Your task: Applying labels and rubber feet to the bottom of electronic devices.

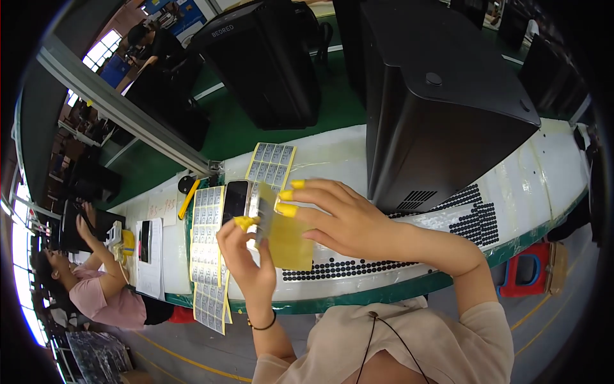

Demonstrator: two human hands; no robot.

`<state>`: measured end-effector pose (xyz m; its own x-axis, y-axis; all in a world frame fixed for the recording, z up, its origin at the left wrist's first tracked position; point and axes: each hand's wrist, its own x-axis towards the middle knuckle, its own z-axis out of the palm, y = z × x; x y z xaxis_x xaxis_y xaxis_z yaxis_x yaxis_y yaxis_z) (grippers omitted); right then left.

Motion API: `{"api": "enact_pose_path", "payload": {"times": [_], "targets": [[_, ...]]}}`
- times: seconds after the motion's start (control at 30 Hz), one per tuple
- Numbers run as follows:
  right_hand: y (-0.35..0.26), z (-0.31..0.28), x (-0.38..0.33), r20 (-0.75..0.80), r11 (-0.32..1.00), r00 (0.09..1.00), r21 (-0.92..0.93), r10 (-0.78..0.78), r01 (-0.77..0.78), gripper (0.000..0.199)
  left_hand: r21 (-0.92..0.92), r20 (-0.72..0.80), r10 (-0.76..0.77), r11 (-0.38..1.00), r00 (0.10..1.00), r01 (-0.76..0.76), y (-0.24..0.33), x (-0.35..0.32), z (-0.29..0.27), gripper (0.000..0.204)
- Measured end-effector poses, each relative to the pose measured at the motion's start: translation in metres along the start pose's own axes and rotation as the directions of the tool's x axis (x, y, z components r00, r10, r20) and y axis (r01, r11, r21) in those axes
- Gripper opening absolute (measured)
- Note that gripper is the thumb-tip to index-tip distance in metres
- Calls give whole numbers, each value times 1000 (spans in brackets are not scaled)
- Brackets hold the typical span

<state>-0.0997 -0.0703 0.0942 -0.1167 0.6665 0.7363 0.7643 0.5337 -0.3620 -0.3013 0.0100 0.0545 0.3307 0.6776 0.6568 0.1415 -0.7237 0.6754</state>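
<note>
My left hand (249, 262), with yellow tape or a finger cot on a fingertip, pinches the edge of a yellow-backed label sheet (293, 244), held tilted above the table. My right hand (352, 221) reaches across from the right with its fingers stretched out and yellow finger covers on several tips. Those fingertips lie over or against the sheet's upper part; whether they touch it I cannot tell. Under and beside my left hand lie sheets of printed silver labels (206, 237) and a dark phone (236, 197). Another label sheet (271, 160) lies farther back.
A large black computer case (441, 121) stands on the table at right. Rows of small black round pads (348, 267) run along the near edge, with more pads (476, 221) beside the case. A yellow-handled tool (188, 200) lies left. A person in pink (105, 288) works at far left.
</note>
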Motion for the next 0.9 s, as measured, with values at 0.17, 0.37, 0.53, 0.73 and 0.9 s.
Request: {"api": "enact_pose_path", "payload": {"times": [0.17,0.37,0.53,0.73,0.9], "targets": [[-1,-13,14,-31,994,994,34,-107,108,21,-495,-9,92,865,996,-84,58,7,10,43],[-10,-35,7,-121,962,993,271,-2,35,14,-535,338,-212,759,917,372,64,17,23,44],[-22,-63,2,-146,997,989,-71,-33,22,20,-285,328,-43,948,944,142,74,15,22,23],[-27,-81,-11,-157,902,973,-423,-172,91,19,-330,304,70,943,950,36,81,23,31,25],[-21,-86,-18,-201,843,933,-514,-298,159,13,-389,346,-151,875,926,288,92,24,37,33]]}}
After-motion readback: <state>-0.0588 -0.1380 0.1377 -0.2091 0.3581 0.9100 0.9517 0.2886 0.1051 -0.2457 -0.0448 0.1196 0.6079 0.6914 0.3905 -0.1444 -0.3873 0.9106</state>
